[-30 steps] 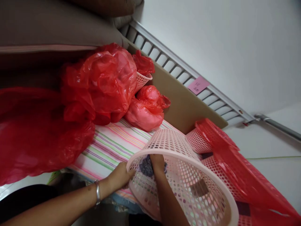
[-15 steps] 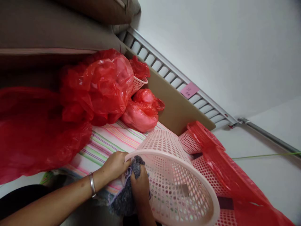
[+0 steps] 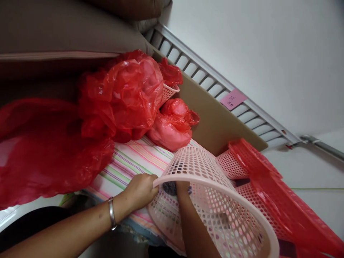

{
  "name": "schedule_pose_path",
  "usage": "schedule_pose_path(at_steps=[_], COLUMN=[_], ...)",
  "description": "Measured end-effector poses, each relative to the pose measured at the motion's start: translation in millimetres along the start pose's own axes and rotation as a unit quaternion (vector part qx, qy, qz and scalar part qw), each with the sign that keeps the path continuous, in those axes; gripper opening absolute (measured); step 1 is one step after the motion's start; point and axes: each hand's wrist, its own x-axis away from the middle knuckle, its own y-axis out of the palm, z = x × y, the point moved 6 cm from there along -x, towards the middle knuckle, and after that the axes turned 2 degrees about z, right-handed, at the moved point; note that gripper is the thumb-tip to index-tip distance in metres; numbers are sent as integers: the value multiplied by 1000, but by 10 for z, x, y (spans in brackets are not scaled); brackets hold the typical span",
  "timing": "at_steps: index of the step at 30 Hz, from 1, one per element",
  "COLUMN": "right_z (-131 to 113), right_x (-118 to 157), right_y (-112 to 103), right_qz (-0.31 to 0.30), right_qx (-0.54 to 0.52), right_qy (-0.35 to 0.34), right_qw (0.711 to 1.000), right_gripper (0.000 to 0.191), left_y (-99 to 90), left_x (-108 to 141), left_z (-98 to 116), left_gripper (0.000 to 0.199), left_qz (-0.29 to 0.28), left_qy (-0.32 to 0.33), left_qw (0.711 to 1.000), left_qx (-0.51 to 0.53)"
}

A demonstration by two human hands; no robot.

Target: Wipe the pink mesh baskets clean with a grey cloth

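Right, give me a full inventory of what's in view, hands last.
large basket: one, pink, lower centre, tipped
cloth: one, dark grey, inside that basket
smaller baskets: at least three, pink, two or more at right, one behind the bags
red plastic bags: at least four, left, centre and over the right-hand baskets
striped sheet: one, multicoloured, under the large basket
board: one, tan, along the rail
slatted rail: one, silvery, by the wall
note: one, pink, on the rail
pole: one, grey, far right
cord: one, greenish, right
padded shapes: at least two, brownish, upper left
wall: white, upper right
bangle: one, silver, left wrist
left hand: one, on the large basket's rim
right hand: one, inside it
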Motion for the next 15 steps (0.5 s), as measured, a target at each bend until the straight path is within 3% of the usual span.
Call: schedule_pose_path(at_steps=[4, 8, 11, 15], right_z=[76, -14, -124, -164], right_x=[46, 195, 542, 1259], right_y=[-6, -66, -115, -125], right_qz=[-9, -28, -44, -51], right_qx=[6, 1, -2, -12], right_qy=[28, 18, 0, -26], right_qw=[1000, 999, 999, 998], right_gripper=[24, 32, 38, 44], left_y=[201, 446, 499, 410], left_x=[56, 90, 79, 59], left_z=[-99, -207, -240, -174], left_gripper=[27, 32, 34, 36], left_qz=[-9, -36, -33, -24], left_qy=[-28, -46, -54, -52], left_qw=[999, 993, 990, 991], left_qx=[41, 102, 124, 123])
